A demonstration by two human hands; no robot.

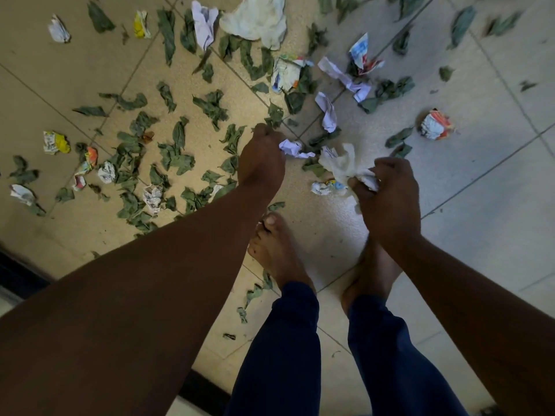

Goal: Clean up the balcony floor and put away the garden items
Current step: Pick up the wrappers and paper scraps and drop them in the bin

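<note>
Green leaves (175, 157), white crumpled papers (289, 148), beige tiles (75, 73), navy trousers (279, 355).

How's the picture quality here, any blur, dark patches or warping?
Head view: motion blur smears the leaves at top right; both forearms fall in deep shadow; warm light tints the floor on the left, paler grey on the right; wide-angle distortion bends the tile lines.

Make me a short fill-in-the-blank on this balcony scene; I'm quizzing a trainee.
1. The right hand holds a bunch of crumpled ____.
2. Green ____ lie scattered over the tiled floor.
3. The person's feet are ____.
4. The left hand is closed beside a crumpled white paper, above the ____.

Answers: paper, leaves, bare, floor
</note>
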